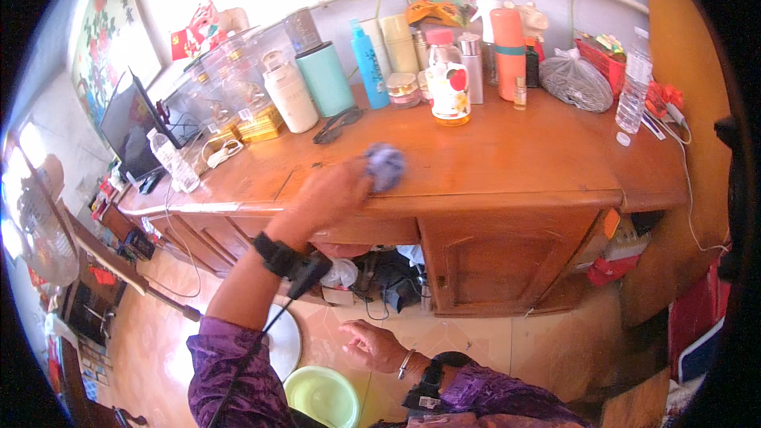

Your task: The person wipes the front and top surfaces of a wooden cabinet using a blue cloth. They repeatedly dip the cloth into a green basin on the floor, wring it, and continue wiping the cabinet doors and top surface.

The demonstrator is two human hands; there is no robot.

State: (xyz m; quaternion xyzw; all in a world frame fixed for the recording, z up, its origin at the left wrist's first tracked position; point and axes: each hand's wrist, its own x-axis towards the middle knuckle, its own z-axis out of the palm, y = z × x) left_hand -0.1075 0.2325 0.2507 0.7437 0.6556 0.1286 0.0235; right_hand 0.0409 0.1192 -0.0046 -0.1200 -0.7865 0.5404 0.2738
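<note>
My left hand (pixel 333 190) presses a crumpled bluish-purple cloth (pixel 385 167) onto the top of a brown wooden desk (pixel 511 160), near its front edge. Hand and cloth are slightly blurred. Low in front of my body hovers my right hand (pixel 374 345), empty, its fingers loosely bent and a bracelet on the wrist. Beyond the cloth lies a dark strap-like item (pixel 337 125). A clear bottle with a pink cap and a fruit label (pixel 449 86) stands to the right of it.
Along the wall stand a white flask (pixel 290 95), a turquoise canister (pixel 325 80), a blue bottle (pixel 370 65) and an orange tumbler (pixel 509 54). A plastic bottle (pixel 633 83) is at the right, a monitor (pixel 137 122) at the left. Below are a green basin (pixel 324 395) and a fan (pixel 44 226).
</note>
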